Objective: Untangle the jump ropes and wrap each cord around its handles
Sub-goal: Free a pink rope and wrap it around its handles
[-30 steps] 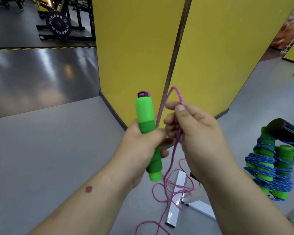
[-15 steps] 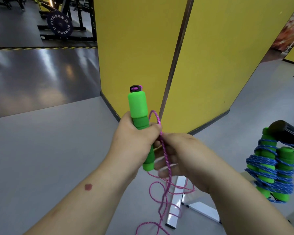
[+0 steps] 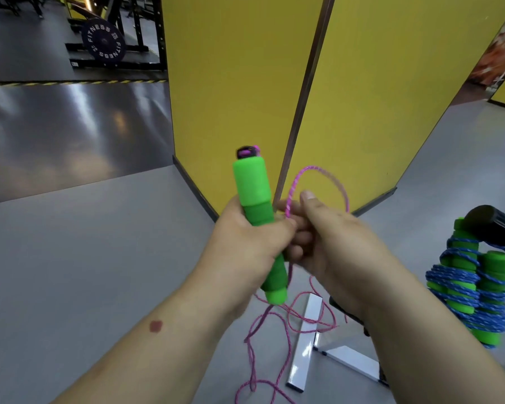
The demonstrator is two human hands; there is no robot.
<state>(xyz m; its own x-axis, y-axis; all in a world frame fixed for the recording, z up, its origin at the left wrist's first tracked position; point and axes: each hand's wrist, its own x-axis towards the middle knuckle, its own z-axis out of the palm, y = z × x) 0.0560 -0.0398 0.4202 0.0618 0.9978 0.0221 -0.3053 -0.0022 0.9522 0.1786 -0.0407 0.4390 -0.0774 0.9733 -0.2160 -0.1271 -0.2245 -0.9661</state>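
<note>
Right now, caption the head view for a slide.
Left hand grips the green handle upright; right hand loops pink cord beside it.

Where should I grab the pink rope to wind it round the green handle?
Pinch the pink cord at the loop standing up beside the green handle, coming from the right, as the right hand does. That stretch is raised and free; the rest lies in loose tangles on the floor. The left hand holds the handle upright.

I held the green foam handle [image 3: 254,205] nearly upright; its pink cord [image 3: 318,182] looped above my fingers, then trailed floorward; the blue-corded rope [image 3: 470,284], seemingly wrapped, sat right.
</note>
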